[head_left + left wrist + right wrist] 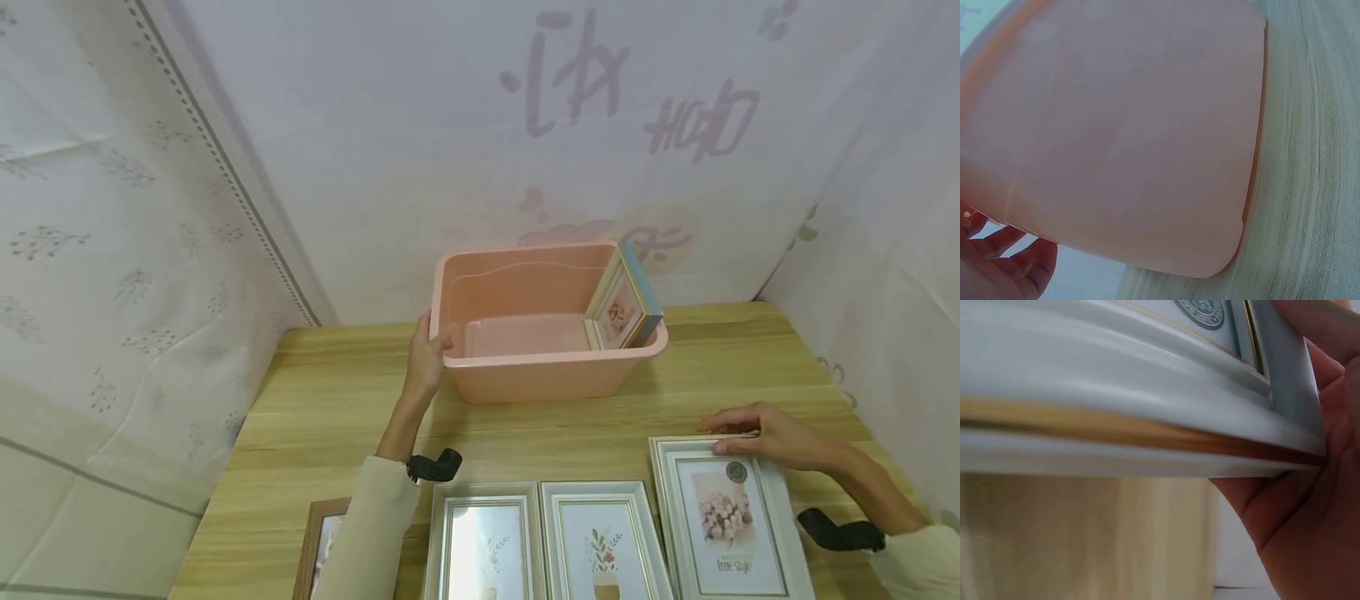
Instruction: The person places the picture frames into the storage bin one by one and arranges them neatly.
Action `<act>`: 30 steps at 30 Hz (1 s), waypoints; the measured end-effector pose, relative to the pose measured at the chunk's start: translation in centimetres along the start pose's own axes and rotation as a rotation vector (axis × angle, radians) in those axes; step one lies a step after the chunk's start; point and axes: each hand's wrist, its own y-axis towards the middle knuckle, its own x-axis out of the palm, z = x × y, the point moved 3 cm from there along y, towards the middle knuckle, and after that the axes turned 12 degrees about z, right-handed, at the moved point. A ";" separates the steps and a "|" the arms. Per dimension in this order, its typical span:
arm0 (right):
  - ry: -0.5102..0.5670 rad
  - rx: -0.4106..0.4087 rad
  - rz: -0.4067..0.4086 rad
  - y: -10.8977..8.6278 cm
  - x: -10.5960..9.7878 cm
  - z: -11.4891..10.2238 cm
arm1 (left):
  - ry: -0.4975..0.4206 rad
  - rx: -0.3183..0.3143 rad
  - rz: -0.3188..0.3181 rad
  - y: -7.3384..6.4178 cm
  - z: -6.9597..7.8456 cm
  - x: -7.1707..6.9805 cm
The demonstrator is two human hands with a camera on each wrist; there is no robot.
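Observation:
My left hand (pixel 425 358) grips the left rim of a pink plastic basin (pixel 540 379), thumb over the edge and fingers outside. In the left wrist view the fingers curl at the wall of the basin (pixel 1147 137). Inside the basin, at its right end, picture frames (pixel 621 308) lean upright, one with a flower print. At the right, my right hand (pixel 783 437) pinches the far edge of a white picture frame (pixel 723 521) with a flower print, thumb on the front. The right wrist view shows the white frame (pixel 1116 381) close up, tilted, with wood surface below it.
Two silver-white picture frames (pixel 551 542) with plant prints lie side by side at the table's front. A brown wooden frame (pixel 311 542) is partly behind my left sleeve. The wood-patterned table (pixel 337 400) meets printed cloth walls (pixel 360 167) at the back and sides.

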 end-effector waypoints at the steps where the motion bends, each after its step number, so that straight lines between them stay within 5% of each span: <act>1: 0.007 -0.010 -0.006 0.0 -0.2 -0.4 | 0.000 0.001 -0.002 0.0 0.0 0.0; 5: 0.000 -0.050 -0.009 0.2 -1.2 -2.4 | -0.010 0.002 0.001 0.0 0.0 0.1; 11: -0.220 -0.044 0.137 0.3 -3.6 -5.6 | -0.030 -0.004 -0.005 0.0 0.1 0.1; 16: -0.229 -0.098 0.175 1.1 -5.2 -8.4 | -0.022 -0.006 0.002 0.0 0.1 -0.1; 30: -0.416 -0.280 0.390 3.6 -6.0 -15.6 | -0.045 -0.005 -0.006 0.1 0.0 0.2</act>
